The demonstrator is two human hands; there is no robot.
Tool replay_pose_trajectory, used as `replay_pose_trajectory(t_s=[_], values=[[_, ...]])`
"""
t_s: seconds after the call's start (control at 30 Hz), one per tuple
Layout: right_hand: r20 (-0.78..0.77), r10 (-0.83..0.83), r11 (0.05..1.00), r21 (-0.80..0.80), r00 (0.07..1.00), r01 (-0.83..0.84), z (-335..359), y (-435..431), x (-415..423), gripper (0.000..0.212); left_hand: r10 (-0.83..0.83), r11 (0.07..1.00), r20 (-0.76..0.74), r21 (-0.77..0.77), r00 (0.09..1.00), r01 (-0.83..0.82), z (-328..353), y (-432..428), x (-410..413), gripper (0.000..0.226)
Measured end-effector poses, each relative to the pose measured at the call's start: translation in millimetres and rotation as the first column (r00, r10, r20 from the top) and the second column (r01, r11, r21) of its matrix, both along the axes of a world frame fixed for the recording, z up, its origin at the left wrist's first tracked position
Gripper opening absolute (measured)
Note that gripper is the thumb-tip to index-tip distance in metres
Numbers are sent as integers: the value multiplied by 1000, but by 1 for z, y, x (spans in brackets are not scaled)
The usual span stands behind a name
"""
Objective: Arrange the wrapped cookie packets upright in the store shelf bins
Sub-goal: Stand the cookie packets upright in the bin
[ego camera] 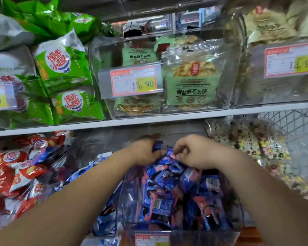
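A clear plastic bin (pixel 236 222) on the lower shelf is full of small blue and pink wrapped cookie packets (pixel 167 192), mostly leaning and jumbled. Both my hands are at the back of the pile. My left hand (pixel 144 151) is curled over the packets at the rear and its fingers grip a blue one. My right hand (pixel 190 151) pinches the top edge of a blue and pink packet (pixel 169 152) between the two hands. My forearms cover part of the bin's sides.
Left of the bin lie more blue packets (pixel 105 217) and red snack bags (pixel 12 174). To the right is a bin of pastel sweets (pixel 256 144). The upper shelf (pixel 132 122) holds green bags and clear bins with 13.90 price tags (pixel 133 80).
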State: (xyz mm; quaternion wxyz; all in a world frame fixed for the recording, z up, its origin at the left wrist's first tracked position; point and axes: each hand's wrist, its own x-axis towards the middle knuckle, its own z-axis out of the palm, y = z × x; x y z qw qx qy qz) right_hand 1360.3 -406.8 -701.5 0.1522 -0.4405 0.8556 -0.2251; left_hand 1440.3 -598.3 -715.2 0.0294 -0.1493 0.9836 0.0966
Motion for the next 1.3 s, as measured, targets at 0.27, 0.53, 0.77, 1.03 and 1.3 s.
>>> replay_pose_trajectory(t_s=[0.27, 0.53, 0.77, 1.03, 1.3], values=[[-20, -93, 983, -161, 995, 88, -16, 35, -16, 29, 50, 958, 167, 271, 985, -94, -12, 17, -25, 50], [78, 8, 959, -285, 997, 15, -30, 22, -16, 31, -47, 969, 250, 246, 967, -16, -19, 51, 55, 81], [73, 159, 987, -38, 985, -157, -24, 1, 9, 36, -162, 987, 295, 45, 942, 155, -16, 72, 100, 74], [44, 195, 974, 112, 980, -199, -27, -4, 13, 12, -261, 949, 216, -120, 941, 291, 17, 54, 98, 30], [56, 191, 977, 88, 980, -195, -21, -7, 7, 35, -182, 967, 126, -156, 975, 201, 62, -1, 56, 32]])
